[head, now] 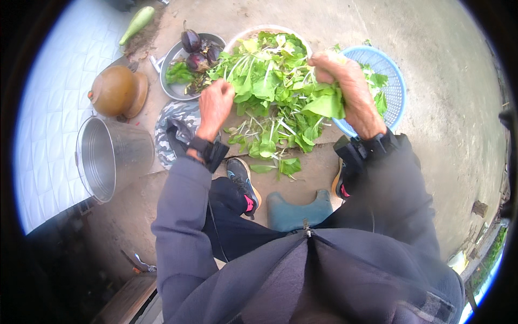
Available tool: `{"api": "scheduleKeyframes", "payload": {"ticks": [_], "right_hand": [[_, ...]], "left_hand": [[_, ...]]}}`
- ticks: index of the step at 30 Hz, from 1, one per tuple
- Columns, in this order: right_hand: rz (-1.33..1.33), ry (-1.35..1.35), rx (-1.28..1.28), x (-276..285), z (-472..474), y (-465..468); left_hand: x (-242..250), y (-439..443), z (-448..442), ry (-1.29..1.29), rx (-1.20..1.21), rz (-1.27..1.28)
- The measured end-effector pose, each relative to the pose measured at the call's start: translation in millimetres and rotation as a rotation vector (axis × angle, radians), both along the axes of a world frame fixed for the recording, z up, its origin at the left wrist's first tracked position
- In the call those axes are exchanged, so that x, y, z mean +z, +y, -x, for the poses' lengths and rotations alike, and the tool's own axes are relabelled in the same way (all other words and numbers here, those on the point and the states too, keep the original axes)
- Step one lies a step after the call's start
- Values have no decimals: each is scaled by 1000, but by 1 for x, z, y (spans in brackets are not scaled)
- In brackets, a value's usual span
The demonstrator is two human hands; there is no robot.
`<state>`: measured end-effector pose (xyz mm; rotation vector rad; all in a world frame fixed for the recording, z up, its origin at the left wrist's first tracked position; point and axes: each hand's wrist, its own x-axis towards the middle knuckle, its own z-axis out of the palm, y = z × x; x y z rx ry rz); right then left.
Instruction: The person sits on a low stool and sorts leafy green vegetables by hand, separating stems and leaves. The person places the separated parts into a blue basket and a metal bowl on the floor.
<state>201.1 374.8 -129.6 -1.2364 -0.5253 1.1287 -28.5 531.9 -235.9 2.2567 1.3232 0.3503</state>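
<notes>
A large heap of leafy greens (265, 87) with pale stems fills a round, white-rimmed basin (265, 28), and more leaves lie on the ground in front of it. My left hand (216, 107) is at the heap's left edge, fingers drawn together; whether a leaf is pinched there is hidden. On the other side, my right hand (348, 85) is closed around some greens, and a broad leaf (325, 106) hangs below its fingers. Partly under my right forearm stands a blue plastic colander (394, 91) with some loose leaves inside.
A metal pan (174, 90) holds eggplants (191, 41) and green peppers (179, 73). Leftward are a camouflage cap (164, 133), a tipped metal bucket (129, 146), a brown lidded pot (111, 91) and a pale green gourd (137, 25). A teal plastic stool (299, 210) is between my legs.
</notes>
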Motion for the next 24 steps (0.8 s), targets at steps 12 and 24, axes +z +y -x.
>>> {"api": "scheduleKeyframes", "payload": {"ticks": [12,24], "right_hand": [[38,42,-44,2,-49,-38],[-21,78,-53,18,-27,-29]], "left_hand": [[-54,59,-73,-82,84,-49],[30,-10,0,-228,-303,514]]}}
